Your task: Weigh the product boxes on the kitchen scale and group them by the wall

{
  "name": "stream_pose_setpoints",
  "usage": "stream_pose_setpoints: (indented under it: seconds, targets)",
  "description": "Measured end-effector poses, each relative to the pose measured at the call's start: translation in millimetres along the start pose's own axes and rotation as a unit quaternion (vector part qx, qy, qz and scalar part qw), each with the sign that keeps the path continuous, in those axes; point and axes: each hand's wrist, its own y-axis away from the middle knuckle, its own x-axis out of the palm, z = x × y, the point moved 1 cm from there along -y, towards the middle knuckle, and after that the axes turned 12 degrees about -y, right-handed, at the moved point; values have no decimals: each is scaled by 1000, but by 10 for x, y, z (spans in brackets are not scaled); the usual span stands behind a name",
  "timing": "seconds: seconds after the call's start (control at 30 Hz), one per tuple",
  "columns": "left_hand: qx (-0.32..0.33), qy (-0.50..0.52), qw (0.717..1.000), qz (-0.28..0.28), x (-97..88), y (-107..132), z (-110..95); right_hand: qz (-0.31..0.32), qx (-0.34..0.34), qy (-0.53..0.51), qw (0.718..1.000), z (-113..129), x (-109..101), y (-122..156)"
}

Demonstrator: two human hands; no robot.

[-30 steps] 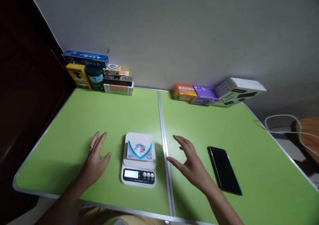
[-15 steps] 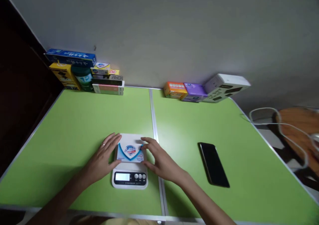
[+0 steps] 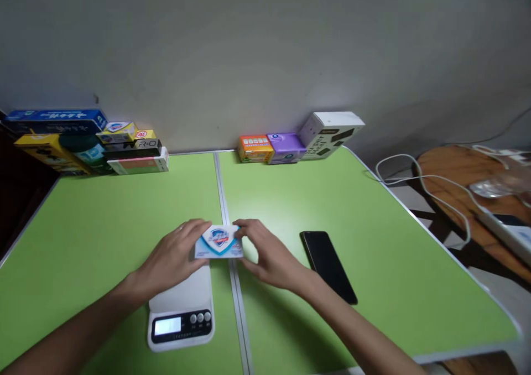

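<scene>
A white and blue soap box (image 3: pixel 219 242) with a shield logo is held up above the table, its printed face towards me. My left hand (image 3: pixel 176 253) grips its left end, fingers on top and thumb below. At the other end, my right hand (image 3: pixel 267 253) pinches it the same way. Below and to the left lies a white kitchen scale (image 3: pixel 182 303), its platform partly hidden by my left hand and forearm. The scale's display is lit, but I cannot read any digits.
A black phone (image 3: pixel 329 267) lies right of my right hand. Against the wall stand an orange box (image 3: pixel 255 149), a purple pack (image 3: pixel 286 148) and a white box (image 3: pixel 329 134). Several boxes, including a long blue box (image 3: pixel 53 121), are stacked at back left. A white cable (image 3: pixel 418 170) hangs beyond the right edge.
The soap box has been lifted off the scale between both hands and carried to the right of it. My view has turned to the right.
</scene>
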Motion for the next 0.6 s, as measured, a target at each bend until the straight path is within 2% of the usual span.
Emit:
stream_pose_setpoints:
  seconds: [0.1,0.23,0.33,0.47,0.6]
  targets:
    - [37,14,999,-16,87,-606,-221,-54,31,30,998,-296,-355,99]
    - [62,12,998,-22,298,-1407,-343,-105,73,24,992,-843,-737,16]
    - [55,-7,998,-39,309,-1998,-343,-154,96,-1,983,-1234,-1072,-278]
    - [41,-22,996,-77,145,-2721,-251,-199,94,7,976,-1625,-1543,-843]
    - [17,-25,993,-118,59,-3255,-107,-220,85,27,971,-1947,-1832,-1357]
